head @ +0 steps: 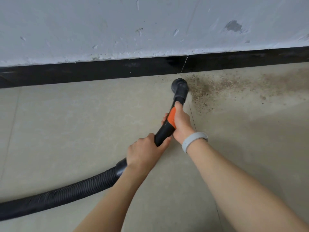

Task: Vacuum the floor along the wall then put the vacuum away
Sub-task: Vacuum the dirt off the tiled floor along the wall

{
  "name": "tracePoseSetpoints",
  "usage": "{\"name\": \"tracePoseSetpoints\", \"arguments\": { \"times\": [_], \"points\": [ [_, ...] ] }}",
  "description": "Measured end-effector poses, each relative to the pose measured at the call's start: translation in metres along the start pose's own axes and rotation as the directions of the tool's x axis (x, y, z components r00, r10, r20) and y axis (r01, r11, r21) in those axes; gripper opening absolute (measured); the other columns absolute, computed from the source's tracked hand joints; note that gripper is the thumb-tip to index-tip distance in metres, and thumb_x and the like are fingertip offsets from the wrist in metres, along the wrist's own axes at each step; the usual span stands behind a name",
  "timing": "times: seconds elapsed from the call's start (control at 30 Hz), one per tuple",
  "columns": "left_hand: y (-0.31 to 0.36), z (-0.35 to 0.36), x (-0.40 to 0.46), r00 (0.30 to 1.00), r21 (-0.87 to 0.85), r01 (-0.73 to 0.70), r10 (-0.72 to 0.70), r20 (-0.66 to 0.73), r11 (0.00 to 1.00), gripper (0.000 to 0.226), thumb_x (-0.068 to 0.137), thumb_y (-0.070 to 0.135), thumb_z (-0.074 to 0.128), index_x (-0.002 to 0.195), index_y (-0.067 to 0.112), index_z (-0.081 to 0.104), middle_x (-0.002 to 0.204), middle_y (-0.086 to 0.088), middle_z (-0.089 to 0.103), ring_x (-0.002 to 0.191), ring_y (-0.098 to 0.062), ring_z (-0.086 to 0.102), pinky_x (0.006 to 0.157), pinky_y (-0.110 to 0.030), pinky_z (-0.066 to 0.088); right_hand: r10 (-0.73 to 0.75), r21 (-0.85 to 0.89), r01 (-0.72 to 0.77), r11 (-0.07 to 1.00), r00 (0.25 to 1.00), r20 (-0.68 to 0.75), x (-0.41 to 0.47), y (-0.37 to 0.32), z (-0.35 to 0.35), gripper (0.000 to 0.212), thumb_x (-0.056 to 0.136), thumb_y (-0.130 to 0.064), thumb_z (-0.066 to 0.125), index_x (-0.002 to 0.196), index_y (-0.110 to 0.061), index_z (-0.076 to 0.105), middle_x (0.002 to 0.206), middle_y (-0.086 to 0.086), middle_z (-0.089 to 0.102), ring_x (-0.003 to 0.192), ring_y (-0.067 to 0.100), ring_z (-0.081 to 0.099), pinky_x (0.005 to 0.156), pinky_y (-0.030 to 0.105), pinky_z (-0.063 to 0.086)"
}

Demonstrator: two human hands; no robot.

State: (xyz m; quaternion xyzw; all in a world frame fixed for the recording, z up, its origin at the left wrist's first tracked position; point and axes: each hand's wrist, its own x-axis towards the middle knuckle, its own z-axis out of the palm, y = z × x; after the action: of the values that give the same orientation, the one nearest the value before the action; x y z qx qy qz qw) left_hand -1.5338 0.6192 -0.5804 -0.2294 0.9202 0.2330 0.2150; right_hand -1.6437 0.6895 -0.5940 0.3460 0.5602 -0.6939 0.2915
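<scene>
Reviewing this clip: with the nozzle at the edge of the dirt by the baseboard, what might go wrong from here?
The dirt patch spreads right of the nozzle, so a short pass may leave grit behind. The nozzle sits close to the black baseboard and could knock it. The hose trails left across the floor, where it might snag or trip the person.

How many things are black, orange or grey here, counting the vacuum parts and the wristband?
Black: 3, the nozzle, the wand and the ribbed hose
Orange: 1, the grip patch
Grey: 1, the wristband
Total: 5
</scene>
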Motion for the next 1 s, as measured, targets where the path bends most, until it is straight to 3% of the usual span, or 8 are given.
{"name": "tracePoseSetpoints", "arguments": {
  "times": [0.33, 0.8, 1.0],
  "points": [
    [-0.010, -0.031, 0.039, 0.996, 0.127, -0.053, 0.061, -0.059, 0.990, 0.055, 0.086, 0.071, 0.030, 0.087, 0.018, 0.046, 0.075, 0.001, 0.053, 0.071, -0.022, 0.052, 0.065, -0.030, 0.037, 0.019, 0.095, -0.022, 0.995, 0.999, 0.032, 0.025, -0.013, 0.034, 0.033, 0.089, -0.044, 0.052, 0.082, -0.011, 0.049, 0.046, 0.001, 0.052, 0.038, 0.017, 0.051, 0.050, 0.024, 0.047],
    [-0.131, -0.041, -0.001, 0.961, -0.097, 0.165, -0.182, -0.209, 0.981, 0.052, 0.084, 0.068, 0.035, 0.081, 0.018, 0.047, 0.066, 0.001, 0.055, 0.072, -0.026, 0.058, 0.066, -0.031, 0.042, 0.079, -0.186, -0.043, 0.982, 0.979, 0.186, -0.024, 0.064, 0.139, 0.027, 0.094, -0.035, 0.046, 0.086, -0.009, 0.045, 0.062, 0.007, 0.050, 0.047, 0.020, 0.048, 0.050, 0.024, 0.045],
    [-0.180, -0.055, -0.018, 0.944, -0.164, 0.225, -0.257, -0.207, 0.960, 0.049, 0.084, 0.066, 0.038, 0.078, 0.019, 0.047, 0.064, 0.002, 0.054, 0.069, -0.026, 0.057, 0.064, -0.031, 0.040, 0.112, -0.294, -0.042, 0.955, 0.967, 0.227, -0.049, 0.097, 0.183, 0.026, 0.095, -0.037, 0.044, 0.086, -0.013, 0.045, 0.063, 0.007, 0.052, 0.051, 0.022, 0.051, 0.055, 0.028, 0.048]
  ]
}}
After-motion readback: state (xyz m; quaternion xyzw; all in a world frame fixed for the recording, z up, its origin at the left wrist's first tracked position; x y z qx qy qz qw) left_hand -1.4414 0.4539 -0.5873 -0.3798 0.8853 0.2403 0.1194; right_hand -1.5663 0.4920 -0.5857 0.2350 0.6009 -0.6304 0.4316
